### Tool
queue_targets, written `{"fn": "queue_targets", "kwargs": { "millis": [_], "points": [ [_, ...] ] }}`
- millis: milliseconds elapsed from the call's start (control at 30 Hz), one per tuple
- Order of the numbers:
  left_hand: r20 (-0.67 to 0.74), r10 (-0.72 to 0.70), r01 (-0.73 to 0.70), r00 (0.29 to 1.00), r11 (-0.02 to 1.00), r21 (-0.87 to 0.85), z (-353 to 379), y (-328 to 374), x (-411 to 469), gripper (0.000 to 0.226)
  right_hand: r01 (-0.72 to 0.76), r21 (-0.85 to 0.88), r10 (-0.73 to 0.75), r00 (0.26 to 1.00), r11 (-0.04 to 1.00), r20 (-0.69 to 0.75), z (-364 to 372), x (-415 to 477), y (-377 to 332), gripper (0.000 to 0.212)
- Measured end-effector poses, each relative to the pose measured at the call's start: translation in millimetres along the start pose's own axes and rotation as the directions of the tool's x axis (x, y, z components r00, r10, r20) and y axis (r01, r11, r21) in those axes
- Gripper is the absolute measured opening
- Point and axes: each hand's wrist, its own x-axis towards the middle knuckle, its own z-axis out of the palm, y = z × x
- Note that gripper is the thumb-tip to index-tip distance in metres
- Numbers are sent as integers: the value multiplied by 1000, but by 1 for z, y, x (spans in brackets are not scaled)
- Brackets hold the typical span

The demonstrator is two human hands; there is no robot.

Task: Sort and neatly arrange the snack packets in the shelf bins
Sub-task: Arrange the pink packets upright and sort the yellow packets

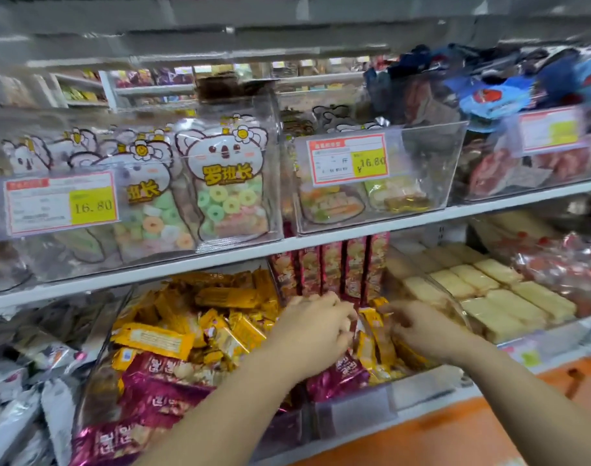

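Note:
A clear bin [354,412] on the lower shelf holds loose yellow packets [200,317] and maroon packets [159,391]. Both my hands are inside its right half. My left hand [316,327] lies palm down with its fingers curled over the packets, in front of a row of upright maroon packets [331,270]. What those fingers hold is hidden. My right hand [418,327] pinches an upright yellow packet [376,319] that stands between the two hands. A maroon packet [338,375] lies just below my left hand.
Pale wafer bars [489,290] fill the bin to the right. Silver packets [25,381] are piled to the left. The upper shelf carries clear bins of koala-shaped candy bags [227,183] with price tags [348,159]. The shelf's front edge [455,438] is orange.

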Motion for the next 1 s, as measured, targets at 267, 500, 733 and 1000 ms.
{"fn": "queue_targets", "kwargs": {
  "millis": [267, 500, 733, 1000],
  "points": [
    [476, 18, 17, 879, 997, -69, 36, -9, 58, 35, -129, -148, 153, 975, 981, 163, 7, 19, 19, 71],
    [455, 15, 56, 891, 988, -142, 51, -25, 64, 31, -245, -260, 313, 912, 934, 265, 29, 50, 26, 85],
    [457, 13, 63, 889, 987, -151, 54, -27, 63, 32, -271, -280, 351, 890, 921, 292, 39, 61, 28, 86],
    [445, 15, 65, 896, 984, -164, 49, -25, 58, 34, -285, -271, 339, 924, 919, 176, 38, 61, 26, 54]
  ]
}}
